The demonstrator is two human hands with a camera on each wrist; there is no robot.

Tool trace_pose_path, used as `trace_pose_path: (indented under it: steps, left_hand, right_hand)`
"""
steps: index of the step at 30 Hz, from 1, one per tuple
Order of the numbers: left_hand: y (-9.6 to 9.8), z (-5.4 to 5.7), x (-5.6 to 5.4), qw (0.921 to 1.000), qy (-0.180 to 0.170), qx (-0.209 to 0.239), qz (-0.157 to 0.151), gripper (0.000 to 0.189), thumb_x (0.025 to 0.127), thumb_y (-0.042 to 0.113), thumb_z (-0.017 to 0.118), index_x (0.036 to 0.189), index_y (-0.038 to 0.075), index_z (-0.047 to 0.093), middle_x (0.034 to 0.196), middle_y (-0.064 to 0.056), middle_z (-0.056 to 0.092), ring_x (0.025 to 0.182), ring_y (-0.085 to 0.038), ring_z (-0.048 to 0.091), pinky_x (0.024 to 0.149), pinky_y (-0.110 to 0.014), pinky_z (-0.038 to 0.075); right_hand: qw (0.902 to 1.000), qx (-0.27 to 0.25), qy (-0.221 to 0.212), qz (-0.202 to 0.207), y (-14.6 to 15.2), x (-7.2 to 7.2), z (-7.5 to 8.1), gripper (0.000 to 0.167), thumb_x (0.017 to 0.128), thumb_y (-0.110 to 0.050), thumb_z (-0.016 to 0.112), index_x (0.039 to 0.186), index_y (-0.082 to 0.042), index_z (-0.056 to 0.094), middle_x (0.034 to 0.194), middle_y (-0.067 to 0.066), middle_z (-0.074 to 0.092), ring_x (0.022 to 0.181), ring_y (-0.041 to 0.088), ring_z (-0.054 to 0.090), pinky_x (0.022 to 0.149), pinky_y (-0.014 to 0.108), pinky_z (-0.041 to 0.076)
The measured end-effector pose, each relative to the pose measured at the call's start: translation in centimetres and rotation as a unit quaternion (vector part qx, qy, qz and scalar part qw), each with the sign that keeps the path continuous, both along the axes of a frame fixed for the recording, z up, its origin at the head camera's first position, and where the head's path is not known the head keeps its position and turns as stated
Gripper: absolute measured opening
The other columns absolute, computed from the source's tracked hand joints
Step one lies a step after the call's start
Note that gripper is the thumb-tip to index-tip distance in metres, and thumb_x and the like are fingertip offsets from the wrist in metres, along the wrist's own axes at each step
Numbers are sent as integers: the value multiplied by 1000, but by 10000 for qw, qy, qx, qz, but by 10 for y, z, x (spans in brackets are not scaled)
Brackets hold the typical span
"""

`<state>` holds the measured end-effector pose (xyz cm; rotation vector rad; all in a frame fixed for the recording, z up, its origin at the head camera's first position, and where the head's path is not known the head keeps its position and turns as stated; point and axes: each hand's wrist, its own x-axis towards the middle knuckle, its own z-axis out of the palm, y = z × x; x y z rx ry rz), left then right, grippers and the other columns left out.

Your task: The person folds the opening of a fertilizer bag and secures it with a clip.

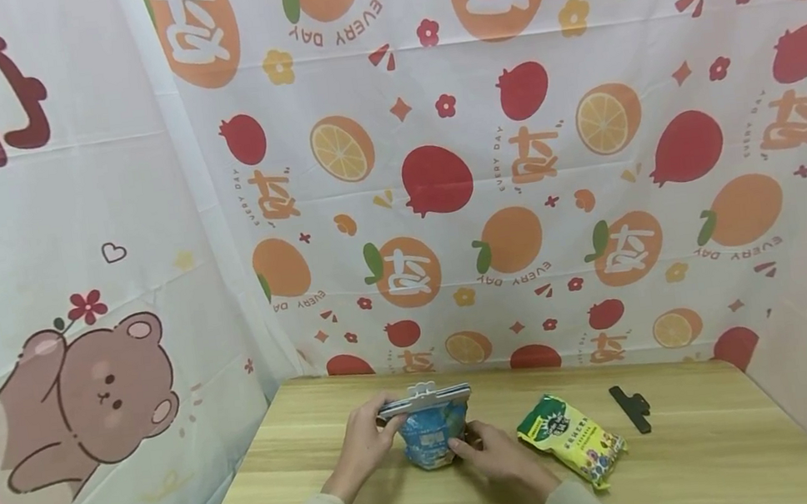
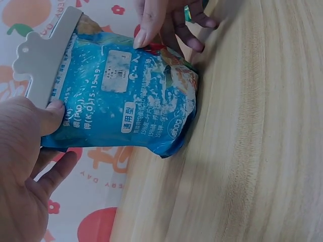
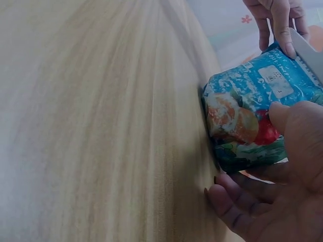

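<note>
A blue fertilizer bag (image 1: 434, 437) stands on the table, its top edge clamped by a wide white bag clip (image 1: 425, 401). My left hand (image 1: 366, 443) pinches the bag's upper corner just under the clip, thumb on the printed front and fingers behind. On the opposite side, my right hand (image 1: 500, 454) holds the lower part, with its thumb on the front in the right wrist view. Printed lettering and a small white label (image 2: 116, 71) show on the bag (image 2: 126, 96) in the left wrist view. The right hand's fingers pass behind the bag, partly hidden.
Right of the hands lies a yellow and green packet (image 1: 574, 441). Beyond it is a black bag clip (image 1: 630, 409). The wooden table (image 1: 714, 441) meets a fruit-printed curtain (image 1: 576, 306) at the back, and another curtain (image 1: 182, 355) hangs at the left.
</note>
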<state>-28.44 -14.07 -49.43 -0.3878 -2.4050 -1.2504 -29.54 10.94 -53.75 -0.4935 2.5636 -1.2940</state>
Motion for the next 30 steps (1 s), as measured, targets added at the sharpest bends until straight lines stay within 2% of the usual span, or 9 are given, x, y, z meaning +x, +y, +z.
trace_pose_path:
  steps: [4,11,18,24,30]
  left_hand:
    - [0,-1,0,9998,-120,156,12,15,86,8,79,93,17,69,90,-5,76,76,-1,63,67,-20,54]
    - [1,-3,1,9979,-440,472,30,16,89,3,75,95,17,70,92,-1,75,80,-2,64,68,-19,54]
    - [2,-7,1,9921,-887,888,30,8,92,5,72,96,11,70,101,-5,77,93,-12,72,74,-22,57]
    - [3,-11,2,9838,-1108,1412,8,7,94,5,70,100,8,70,105,-10,77,94,-16,73,70,-22,54]
    - [3,-14,4,9811,-1182,1531,-9,13,95,7,69,108,8,68,111,-13,74,97,-20,74,68,-22,53]
  right_hand:
    - [9999,16,-105,44,-1,-1,-1,73,100,-58,53,144,0,51,136,22,63,124,40,61,100,60,49]
    - [9995,-62,-312,-93,-1,-2,-5,80,98,-64,52,144,2,51,137,22,63,126,41,59,101,61,48]
    - [9979,-266,-508,-292,-2,-3,-9,85,95,-67,52,145,2,50,141,24,59,134,46,52,106,66,42]
    - [9999,-75,-50,-148,-5,-3,-10,81,100,-63,46,143,5,50,141,26,57,133,46,53,106,63,44]
    - [9997,28,261,-32,-8,-3,-10,73,104,-58,43,138,5,54,133,22,61,127,42,58,103,60,48]
